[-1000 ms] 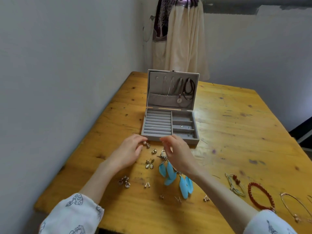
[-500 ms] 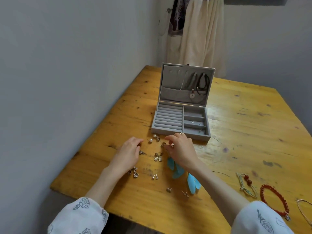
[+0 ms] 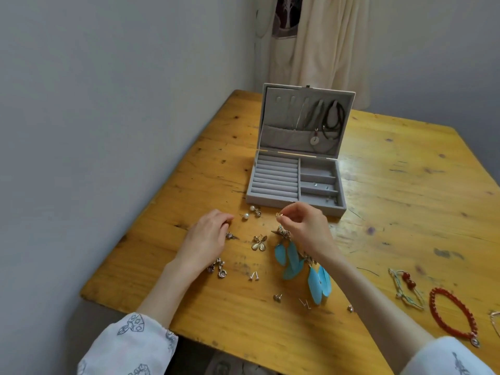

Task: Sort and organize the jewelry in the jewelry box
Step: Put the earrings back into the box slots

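A grey jewelry box (image 3: 273, 197) stands open on the wooden table (image 3: 405, 201), with necklaces hanging in its lid and ring rolls at its left. My right hand (image 3: 305, 226) is raised just in front of the box and pinches a small gold earring (image 3: 280, 215) between thumb and fingers. My left hand (image 3: 207, 238) rests palm down on the table beside a small stud earring (image 3: 231, 236), fingers curled; what it holds, if anything, is hidden. Pearl earrings (image 3: 250, 212), a gold leaf earring (image 3: 259, 242) and blue feather earrings (image 3: 290, 258) lie between the hands.
More small studs (image 3: 253, 276) and a silver cluster (image 3: 219, 267) lie near the table's front edge. At the right lie a green cord bracelet (image 3: 405, 289) and a red bead bracelet (image 3: 451, 313). A grey wall runs along the table's left side.
My right hand has lifted from the table with the gold earring pinched in it. The left hand has settled lower on the table near the stud.
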